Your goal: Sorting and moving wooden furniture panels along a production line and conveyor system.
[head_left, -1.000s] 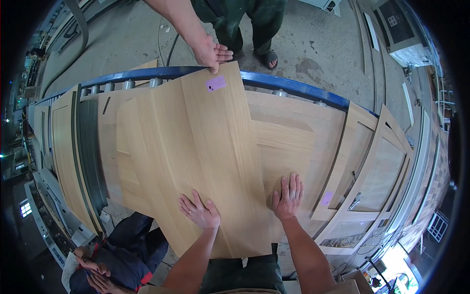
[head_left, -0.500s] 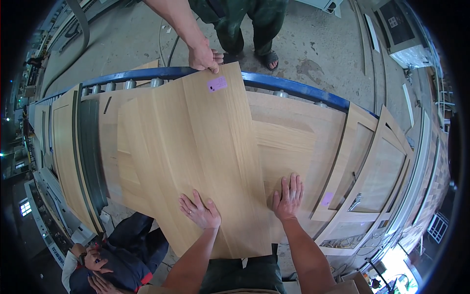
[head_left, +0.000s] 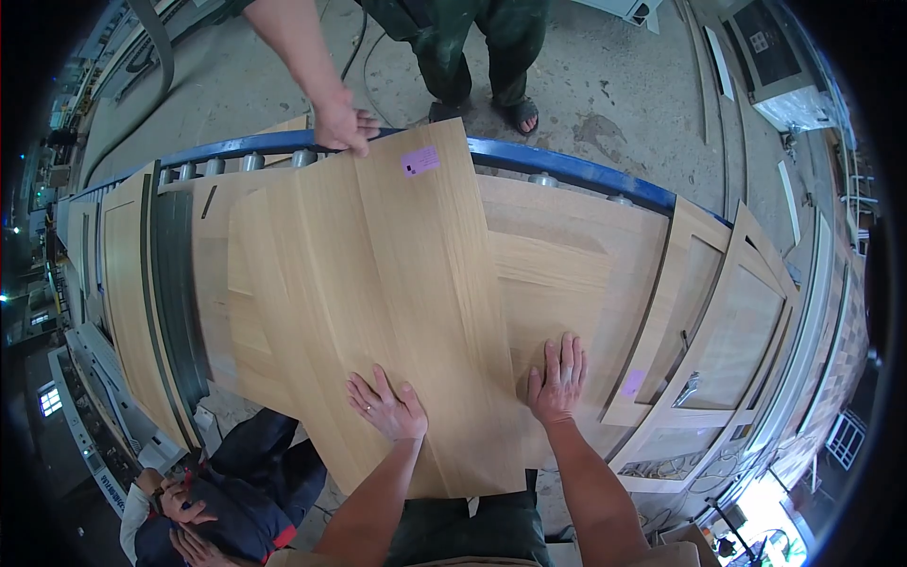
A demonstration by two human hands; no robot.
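A large light-wood panel (head_left: 406, 293) lies tilted across the stack in front of me, with a purple label (head_left: 421, 161) near its far edge. My left hand (head_left: 387, 406) rests flat on its near part, fingers spread. Just right of that panel's edge, my right hand (head_left: 559, 383) lies flat on a lower wood panel (head_left: 553, 288), fingers stretched out. Neither hand grips anything. Across from me, a co-worker's hand (head_left: 342, 121) is at the far left edge of the top panel; whether it touches the wood I cannot tell.
A roller conveyor with a blue rail (head_left: 576, 165) runs beneath the panels. Framed doors (head_left: 718, 321) lie at the right, more panels (head_left: 128, 293) and dark green strips (head_left: 178, 283) at the left. Another person (head_left: 222, 491) is at the lower left. A hose (head_left: 161, 57) hangs beyond.
The co-worker's hand across from me has moved left along the far edge, away from the purple label. My two hands and the panels have stayed nearly still.
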